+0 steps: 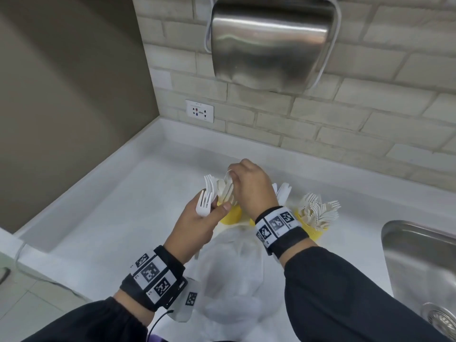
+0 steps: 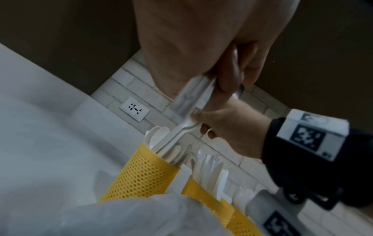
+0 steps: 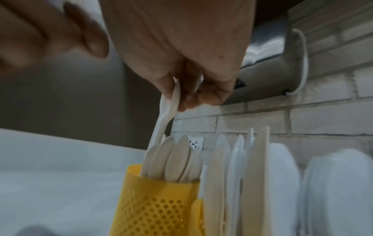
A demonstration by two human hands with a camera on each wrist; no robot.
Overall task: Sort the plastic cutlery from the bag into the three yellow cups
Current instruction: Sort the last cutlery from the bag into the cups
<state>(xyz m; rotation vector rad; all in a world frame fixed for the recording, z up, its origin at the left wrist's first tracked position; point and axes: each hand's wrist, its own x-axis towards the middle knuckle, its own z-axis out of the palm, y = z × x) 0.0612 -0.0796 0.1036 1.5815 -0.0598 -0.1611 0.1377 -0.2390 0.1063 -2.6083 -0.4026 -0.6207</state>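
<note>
- Head view: the left hand [image 1: 197,219] grips a small bunch of white forks [image 1: 204,204] just left of the left yellow cup [image 1: 230,214], tines pointing up.
- The right hand [image 1: 251,187] pinches a white spoon [image 1: 228,178] over that same cup, which already stands full of spoons.
- A middle cup is mostly hidden behind the right wrist; the right yellow cup [image 1: 312,230] holds forks [image 1: 318,212].
- The clear plastic bag [image 1: 232,272] lies on the white tabletop [image 1: 118,218], just in front of the cups.
- A wall socket [image 1: 199,111] carries small writing too fine to read; both wristbands show black-and-white square codes.
- A steel hand dryer [image 1: 271,43] hangs on the tiled wall, and a steel sink [image 1: 419,262] sits at the right.
- Left wrist view: blurred forks [image 2: 193,95] sit clamped under the fingers [image 2: 228,70]; the mesh cup [image 2: 145,174] stands below.
- Right wrist view: fingertips [image 3: 210,94] pinch the spoon [image 3: 171,102] by its handle end, its bowl down among the spoons in the cup [image 3: 157,206].
</note>
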